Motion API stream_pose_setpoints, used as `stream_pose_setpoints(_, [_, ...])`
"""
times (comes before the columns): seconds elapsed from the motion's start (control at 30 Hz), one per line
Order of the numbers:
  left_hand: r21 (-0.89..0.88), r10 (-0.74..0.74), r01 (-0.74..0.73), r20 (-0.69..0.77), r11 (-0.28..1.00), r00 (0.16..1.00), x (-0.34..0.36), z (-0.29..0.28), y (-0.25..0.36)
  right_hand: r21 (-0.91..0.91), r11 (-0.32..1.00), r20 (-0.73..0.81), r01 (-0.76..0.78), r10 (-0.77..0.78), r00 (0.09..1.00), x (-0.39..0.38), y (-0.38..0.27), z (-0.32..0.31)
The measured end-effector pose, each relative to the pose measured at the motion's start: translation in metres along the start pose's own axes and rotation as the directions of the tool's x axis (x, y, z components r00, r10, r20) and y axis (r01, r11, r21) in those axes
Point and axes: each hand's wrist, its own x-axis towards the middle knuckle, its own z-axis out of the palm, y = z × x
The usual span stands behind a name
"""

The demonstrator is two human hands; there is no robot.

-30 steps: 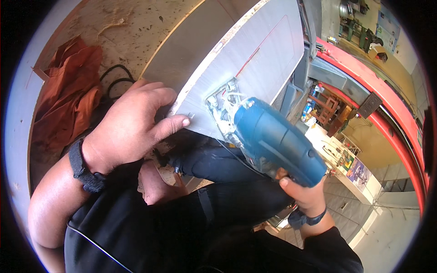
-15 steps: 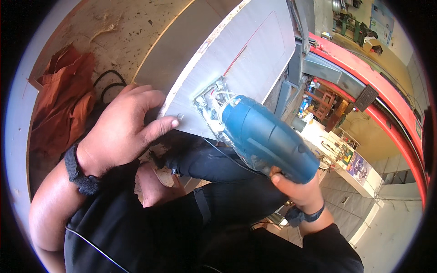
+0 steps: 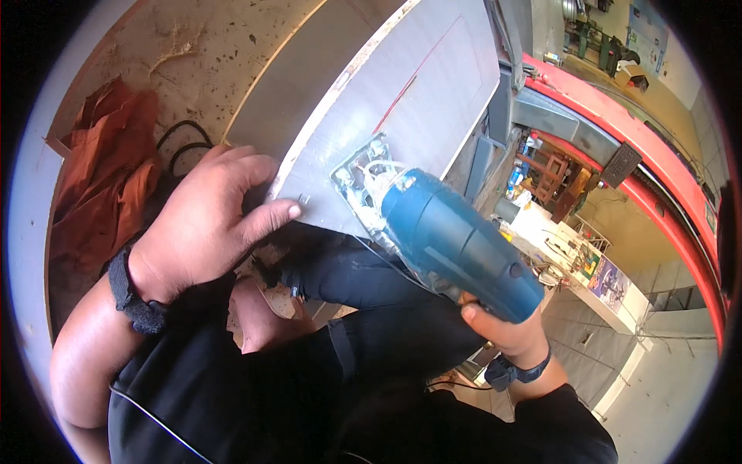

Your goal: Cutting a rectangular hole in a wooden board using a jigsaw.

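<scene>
A light grey panel (image 3: 433, 85) with a pale chipped edge and a red line on its face stands tilted at the top centre. My left hand (image 3: 202, 213) grips the panel's lower left edge, thumb on the face and fingers curled at the edge. My right hand (image 3: 506, 332) is wrapped round the rear of a blue jigsaw (image 3: 456, 232), whose metal base plate (image 3: 352, 197) rests on the panel at the lower end of the red line. A thin dark cord runs below the saw. The blade is not clearly visible.
An orange-brown cloth (image 3: 100, 178) and a black cable (image 3: 182, 131) lie on the dusty board (image 3: 193, 35) at left, beside another grey panel (image 3: 286, 93). My legs and bare foot (image 3: 255, 309) are below. A red vehicle frame (image 3: 680, 240) curves along the right, with a cluttered white bench (image 3: 618, 309) beyond.
The panel, saw and both hands sit slightly further left in view than a second ago. Since half a second ago the saw's body has shifted slightly downward. Both grips are unchanged.
</scene>
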Motion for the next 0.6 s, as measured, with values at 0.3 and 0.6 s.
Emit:
stream_pose_setpoints(0.3, [-0.032, -0.088, 0.091, 0.066, 0.995, 0.994, 0.0017, -0.0038, 0.0036, -0.075, 0.997, -0.023, -0.012, 0.01, 1.0, -0.0016, -0.0042, 0.0013])
stream_pose_setpoints(0.6, [0.001, -0.088, 0.088, 0.04, 0.996, 0.995, 0.0022, -0.0026, 0.0063, 0.095, 0.991, -0.053, -0.093, 0.099, 0.994, -0.001, -0.0001, 0.0041])
